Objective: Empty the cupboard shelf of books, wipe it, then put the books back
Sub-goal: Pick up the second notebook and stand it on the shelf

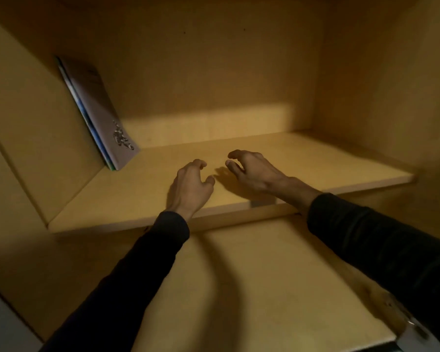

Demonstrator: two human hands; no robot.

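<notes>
Above the bare shelf (315, 158), both the left hand (191, 189) and right hand (254, 174) hovered loosely curled, holding nothing, while thin books (97, 110) leaned on the side wall (31, 123) for support.

The wooden cupboard shelf (315, 158) carries a few thin books (99, 110) in its back left corner. They stand on their lower edge and lean to the left against the side wall. Below it, a second wooden shelf (264, 288) of the same colour is visible.
</notes>
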